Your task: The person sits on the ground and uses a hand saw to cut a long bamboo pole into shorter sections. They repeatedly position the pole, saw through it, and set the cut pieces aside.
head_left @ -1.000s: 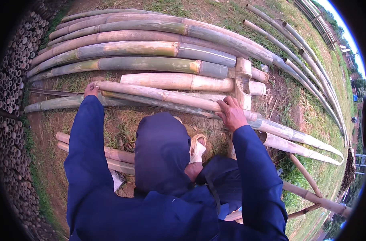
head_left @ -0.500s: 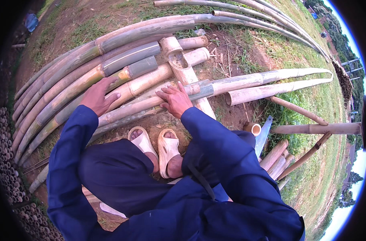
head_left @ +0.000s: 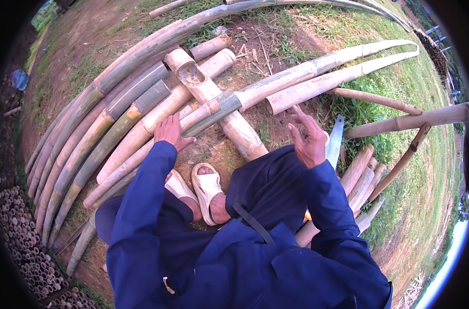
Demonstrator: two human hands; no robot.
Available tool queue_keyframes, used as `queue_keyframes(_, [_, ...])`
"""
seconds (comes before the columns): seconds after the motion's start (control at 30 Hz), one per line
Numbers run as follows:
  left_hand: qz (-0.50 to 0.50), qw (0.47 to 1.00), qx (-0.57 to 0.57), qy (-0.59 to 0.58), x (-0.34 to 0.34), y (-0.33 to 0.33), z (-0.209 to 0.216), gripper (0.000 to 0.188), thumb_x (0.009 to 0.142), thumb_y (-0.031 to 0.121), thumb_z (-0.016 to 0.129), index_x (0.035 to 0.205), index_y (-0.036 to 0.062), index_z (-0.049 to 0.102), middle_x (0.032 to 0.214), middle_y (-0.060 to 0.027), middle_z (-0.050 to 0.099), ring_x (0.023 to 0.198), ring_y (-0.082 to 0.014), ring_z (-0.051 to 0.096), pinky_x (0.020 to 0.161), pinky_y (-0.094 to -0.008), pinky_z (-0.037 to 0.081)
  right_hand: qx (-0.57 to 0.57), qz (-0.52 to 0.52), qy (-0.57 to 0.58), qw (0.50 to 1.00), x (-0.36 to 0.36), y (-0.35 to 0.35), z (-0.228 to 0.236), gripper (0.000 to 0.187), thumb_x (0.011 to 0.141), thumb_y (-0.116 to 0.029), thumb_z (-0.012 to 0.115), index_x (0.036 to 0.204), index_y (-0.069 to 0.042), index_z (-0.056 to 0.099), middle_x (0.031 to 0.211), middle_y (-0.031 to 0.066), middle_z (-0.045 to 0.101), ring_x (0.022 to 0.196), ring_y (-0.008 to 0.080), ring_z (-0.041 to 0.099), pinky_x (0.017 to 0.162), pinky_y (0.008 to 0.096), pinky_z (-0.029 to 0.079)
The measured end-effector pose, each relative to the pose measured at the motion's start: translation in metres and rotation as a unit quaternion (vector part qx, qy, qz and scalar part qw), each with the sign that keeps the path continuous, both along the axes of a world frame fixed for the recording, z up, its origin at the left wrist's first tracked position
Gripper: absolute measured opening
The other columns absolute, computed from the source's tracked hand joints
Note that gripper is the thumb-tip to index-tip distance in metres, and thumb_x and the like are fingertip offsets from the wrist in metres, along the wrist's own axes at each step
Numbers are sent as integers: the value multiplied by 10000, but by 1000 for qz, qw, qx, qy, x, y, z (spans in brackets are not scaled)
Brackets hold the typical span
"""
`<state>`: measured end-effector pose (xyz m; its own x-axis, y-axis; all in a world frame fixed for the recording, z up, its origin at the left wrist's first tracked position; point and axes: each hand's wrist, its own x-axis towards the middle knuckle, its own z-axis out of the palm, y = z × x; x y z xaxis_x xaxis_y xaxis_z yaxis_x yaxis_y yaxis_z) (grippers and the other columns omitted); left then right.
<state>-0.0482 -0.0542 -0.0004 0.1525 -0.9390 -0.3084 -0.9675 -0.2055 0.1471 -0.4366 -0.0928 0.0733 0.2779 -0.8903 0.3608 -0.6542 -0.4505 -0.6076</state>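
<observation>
My left hand (head_left: 170, 133) rests across a long bamboo pole (head_left: 137, 158), its fingers over the far side and the thumb spread out. The pole lies over a thick notched bamboo piece (head_left: 247, 136), which has an oval opening cut near its far end. To the right, my right hand (head_left: 308, 139) is raised above my knee with its fingers apart and nothing in it. Just beyond it stands a hand saw (head_left: 335, 140), blade upward; its handle is hidden. A split bamboo length (head_left: 301, 93) lies ahead of the right hand.
Several bamboo poles (head_left: 108, 119) lie side by side on the left. A bamboo tripod (head_left: 409, 121) stands at right, with cut pieces (head_left: 359, 175) below it. Stacked bamboo ends (head_left: 28, 242) fill the lower left. A clear plastic bag (head_left: 219, 31) lies farther off.
My right hand has left the pole and moved right, toward the saw. My left hand has shifted right onto the pole. The whole view has turned and shifted.
</observation>
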Motion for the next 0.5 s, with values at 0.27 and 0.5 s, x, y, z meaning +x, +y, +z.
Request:
queue_keyframes(0.27, [10, 999, -17, 26, -8, -17, -5, 1057, 610, 493, 952, 1460, 59, 496, 1397, -185, 634, 1298, -330, 599, 1131, -459, 414, 217, -198, 146, 944, -156, 211, -89, 461, 861, -160, 790, 1279, -58, 623, 1028, 133, 679, 938, 306, 678, 831, 426, 540])
queue_keyframes(0.5, [15, 999, -34, 32, -10, -19, -4, 977, 629, 461, 948, 1416, 51, 540, 1290, -212, 692, 1179, -377, 667, 1036, -452, 507, 215, -179, 226, 933, -134, 264, -138, 436, 890, -181, 638, 1311, -75, 592, 1180, 157, 582, 1119, 351, 561, 999, 428, 452])
